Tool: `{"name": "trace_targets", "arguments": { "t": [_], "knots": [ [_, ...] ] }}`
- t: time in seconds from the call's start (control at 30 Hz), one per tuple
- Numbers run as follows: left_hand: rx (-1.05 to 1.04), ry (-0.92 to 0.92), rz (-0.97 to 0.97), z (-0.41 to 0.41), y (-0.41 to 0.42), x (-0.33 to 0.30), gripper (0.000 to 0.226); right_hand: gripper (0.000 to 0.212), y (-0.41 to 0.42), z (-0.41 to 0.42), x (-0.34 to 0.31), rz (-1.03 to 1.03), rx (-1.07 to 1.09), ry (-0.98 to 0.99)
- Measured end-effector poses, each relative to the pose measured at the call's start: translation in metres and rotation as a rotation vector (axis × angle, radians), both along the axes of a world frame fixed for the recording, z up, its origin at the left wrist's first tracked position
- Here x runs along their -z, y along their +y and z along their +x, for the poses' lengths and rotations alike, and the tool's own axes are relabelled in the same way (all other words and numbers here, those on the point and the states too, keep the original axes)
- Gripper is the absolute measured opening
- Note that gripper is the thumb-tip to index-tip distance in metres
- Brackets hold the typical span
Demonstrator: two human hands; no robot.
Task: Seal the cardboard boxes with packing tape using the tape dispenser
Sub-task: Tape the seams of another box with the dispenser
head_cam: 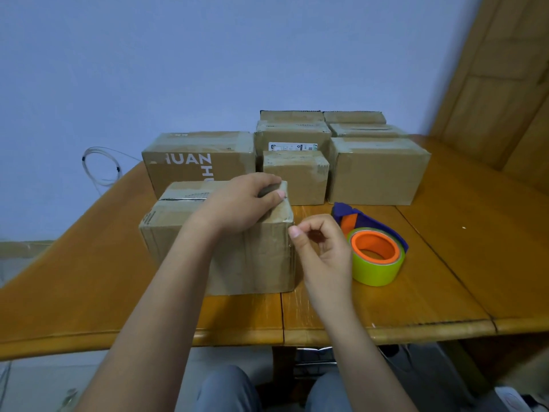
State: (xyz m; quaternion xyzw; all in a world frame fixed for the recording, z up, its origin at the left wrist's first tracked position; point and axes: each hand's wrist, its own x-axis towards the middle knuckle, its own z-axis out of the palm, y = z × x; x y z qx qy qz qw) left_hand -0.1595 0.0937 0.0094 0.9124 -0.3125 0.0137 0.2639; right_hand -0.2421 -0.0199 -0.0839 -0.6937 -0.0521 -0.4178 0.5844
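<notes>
Head view: I see the nearest cardboard box (pixel 243 251) standing on the wooden worktop (pixel 445 278), just in front of the person, its top flaps closed with a dark seam running across the left part of the lid. The left hand (pixel 240 203) lies over the right end of the lid, fingers curled over the far upper corner and the thumb pressed against the top edge, so I read it as gripping the box. The right hand (pixel 320 248) hovers just beside the box's right upper corner, fingers loosely curled, thumb and forefinger drawn close together at that corner; I cannot tell whether they pinch a strip of tape or nothing at all. The tape dispenser (pixel 371 233), purple with an orange hub and a yellow-green roll, lies on the worktop just right of the right hand, not touched by either hand. Behind the near box stands a larger box with white lettering (pixel 199 162), and to its right a cluster of further boxes (pixel 377 171), stacked and set close together toward the blue wall (pixel 208 60). A coil of white cable (pixel 101 168) hangs at the left, beyond the worktop edge. A wooden door (pixel 505 84) fills the right margin.
</notes>
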Motion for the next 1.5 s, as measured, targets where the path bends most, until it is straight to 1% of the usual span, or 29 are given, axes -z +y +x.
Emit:
{"name": "trace_targets", "arguments": {
  "t": [0.07,0.17,0.23,0.3,0.4,0.47,0.67,0.73,0.83,0.9,1.0,1.07,1.13,1.23,1.33,1.5],
  "knots": [
    [0.003,-0.007,0.012,0.000,0.001,0.000,0.046,0.007,-0.001,0.000,-0.002,0.010,0.008,0.009],
    [0.006,-0.021,0.010,0.001,0.000,0.001,0.045,0.018,0.000,-0.001,-0.006,0.065,-0.021,0.061],
    [0.008,-0.023,0.009,0.002,0.001,0.002,0.045,0.022,0.000,0.000,-0.007,0.040,-0.030,0.085],
    [0.012,-0.026,0.013,0.002,0.000,0.002,0.045,0.017,0.000,0.000,-0.008,-0.016,0.008,0.084],
    [0.017,-0.036,0.011,0.001,0.000,0.002,0.045,0.011,-0.001,-0.001,-0.007,-0.007,0.061,0.076],
    [0.021,-0.039,0.007,0.001,0.000,0.001,0.045,0.007,-0.001,-0.001,-0.006,-0.036,0.096,0.057],
    [0.017,-0.040,0.001,0.000,0.000,0.001,0.044,0.006,-0.003,0.003,-0.006,-0.167,0.156,0.054],
    [0.018,-0.042,0.008,0.000,0.001,0.001,0.044,0.009,-0.003,0.005,-0.008,-0.164,0.149,0.056],
    [0.021,-0.041,0.010,0.001,0.002,0.001,0.044,0.007,-0.009,0.005,-0.007,-0.110,0.099,0.072],
    [0.025,-0.042,0.012,0.001,0.001,0.001,0.044,0.013,-0.013,0.002,-0.004,-0.068,0.052,0.093],
    [0.022,-0.042,0.006,0.001,0.001,0.001,0.045,0.014,-0.010,-0.003,-0.001,-0.039,-0.025,0.119],
    [0.021,-0.046,0.005,0.000,0.001,0.001,0.044,0.012,-0.006,-0.003,0.002,-0.078,0.012,0.088],
    [0.021,-0.055,0.012,-0.001,0.000,0.001,0.044,0.003,-0.005,-0.001,0.001,-0.084,0.075,0.063],
    [0.024,-0.055,0.013,-0.002,0.000,0.001,0.044,0.003,-0.008,0.002,0.000,-0.068,0.100,0.077],
    [0.026,-0.060,0.022,-0.002,0.001,0.001,0.043,0.007,-0.011,0.002,-0.001,-0.092,0.054,0.110],
    [0.026,-0.052,0.037,0.000,0.000,0.000,0.046,0.021,-0.017,0.005,-0.005,-0.058,-0.041,0.155]
  ]
}}
